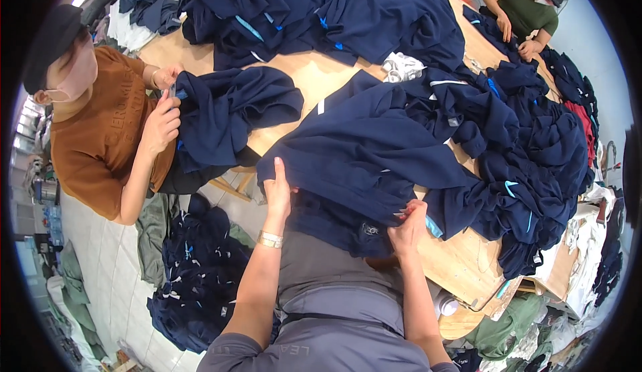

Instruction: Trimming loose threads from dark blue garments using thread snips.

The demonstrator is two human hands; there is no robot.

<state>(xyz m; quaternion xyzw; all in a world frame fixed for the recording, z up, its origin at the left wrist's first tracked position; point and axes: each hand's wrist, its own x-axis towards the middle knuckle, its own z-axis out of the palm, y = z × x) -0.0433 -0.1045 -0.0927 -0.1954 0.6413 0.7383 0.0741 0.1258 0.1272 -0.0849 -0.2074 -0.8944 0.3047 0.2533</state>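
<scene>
A navy blue garment (pixel 364 151) lies spread over the near edge of the wooden table (pixel 461 262) in front of me. My left hand (pixel 277 188) rests on its left edge, fingers laid flat on the cloth, a gold bracelet on the wrist. My right hand (pixel 409 223) pinches the fabric near a small label at the lower hem, fingers closed on it. Both forearms come up from the lower edge over my grey clothing.
Heaps of navy garments (pixel 528 165) cover the right and far side of the table. A person in a brown shirt (pixel 107 138) at left handles another navy garment (pixel 227 108). A person in green (pixel 525 8) works at the far right. More garments (pixel 194 272) lie on the floor.
</scene>
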